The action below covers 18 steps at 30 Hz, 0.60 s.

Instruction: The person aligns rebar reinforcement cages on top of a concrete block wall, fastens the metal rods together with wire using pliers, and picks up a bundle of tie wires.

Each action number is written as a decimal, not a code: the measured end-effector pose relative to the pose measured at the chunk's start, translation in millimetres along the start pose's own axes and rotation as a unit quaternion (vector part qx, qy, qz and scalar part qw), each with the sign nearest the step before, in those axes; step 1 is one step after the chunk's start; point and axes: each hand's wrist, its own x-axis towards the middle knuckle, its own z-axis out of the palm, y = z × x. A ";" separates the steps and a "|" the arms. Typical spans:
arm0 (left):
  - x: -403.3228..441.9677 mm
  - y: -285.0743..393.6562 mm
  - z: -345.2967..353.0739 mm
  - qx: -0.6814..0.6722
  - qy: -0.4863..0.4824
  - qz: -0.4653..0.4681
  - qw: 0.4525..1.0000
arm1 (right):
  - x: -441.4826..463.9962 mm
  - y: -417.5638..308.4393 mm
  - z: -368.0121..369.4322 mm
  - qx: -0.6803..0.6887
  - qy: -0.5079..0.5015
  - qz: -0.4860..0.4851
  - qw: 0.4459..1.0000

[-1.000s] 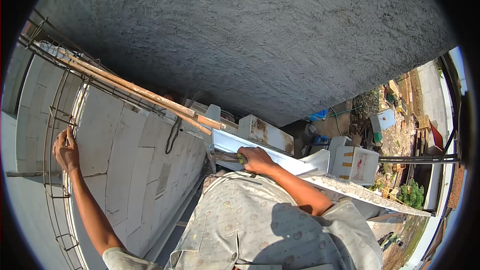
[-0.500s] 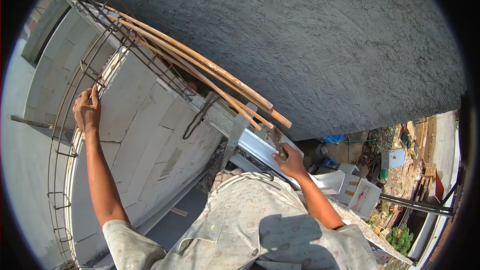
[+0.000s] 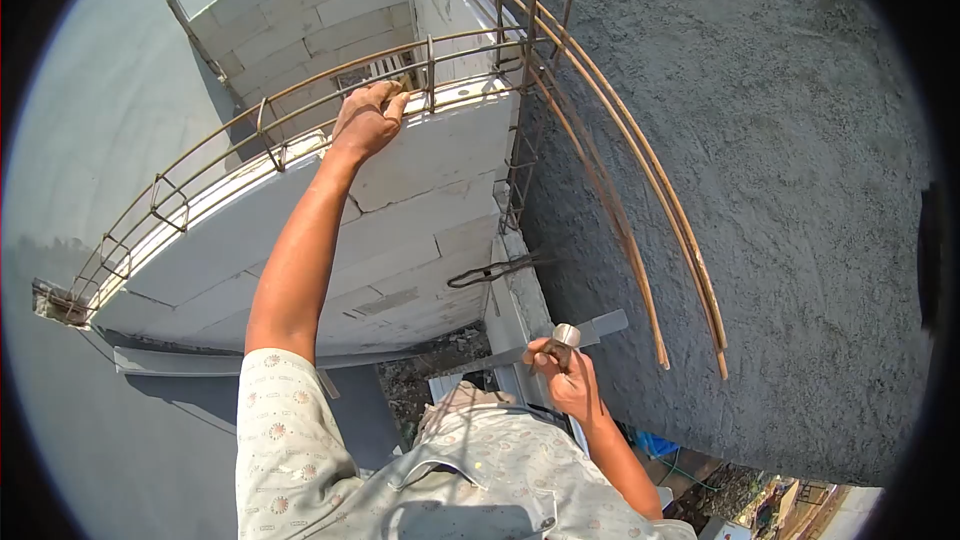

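Observation:
At the top of the block wall [image 3: 430, 175], my left hand [image 3: 370, 120] is closed on the edge beside the rebar cage [image 3: 262, 120]; exactly what its fingers grip is hard to make out. My right hand [image 3: 568, 377] is wrapped round a tool with a rounded metal end [image 3: 566, 335], held near my waist. A flat metal strip [image 3: 605, 327] passes behind that tool. Just above, a dark wire loop [image 3: 490, 272] hangs against the wall.
Long thin wooden strips [image 3: 665, 190] lean along the rough grey wall [image 3: 780, 160] on the right. Upright bars [image 3: 535, 0] rise at the wall corner. Rubble [image 3: 440, 355] lies low between the walls, and the ground with debris shows far below at bottom right.
The view has swung left, bringing the wall corner to the centre. My right hand has turned the tool so its metal end points up. My left hand stays at the wall top.

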 end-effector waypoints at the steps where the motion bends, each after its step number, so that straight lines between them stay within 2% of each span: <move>1: 0.4 -0.2 -9.3 0.005 -0.018 -0.025 1.000 | 18.1 -10.8 2.1 0.021 -0.002 -0.032 0.999; 2: 2.0 -4.7 -15.7 0.043 -0.052 -0.047 0.997 | 33.5 -17.8 2.2 0.016 -0.028 -0.020 0.999; 5: 0.8 -16.1 -27.5 0.098 -0.176 -0.152 0.968 | 80.2 -69.9 27.4 0.154 0.046 -0.086 0.983; 7: 2.6 -10.1 -22.7 0.102 -0.157 -0.193 0.963 | 118.6 -103.0 43.1 0.138 0.082 -0.199 0.967; 9: 1.2 -7.2 -25.1 0.100 -0.151 -0.205 0.962 | 156.4 -155.2 57.4 0.169 0.103 -0.266 0.943; 13: -0.1 -8.6 -25.3 0.091 -0.135 -0.212 0.964 | 238.7 -219.3 94.8 0.245 0.120 -0.421 0.865; 15: -1.5 -5.7 -26.4 0.078 -0.123 -0.214 0.966 | 282.9 -236.5 116.4 0.254 0.111 -0.443 0.852; 18: 1.1 -16.3 -19.8 0.108 -0.122 -0.173 0.971 | 351.1 -248.1 147.7 0.171 0.106 -0.481 0.853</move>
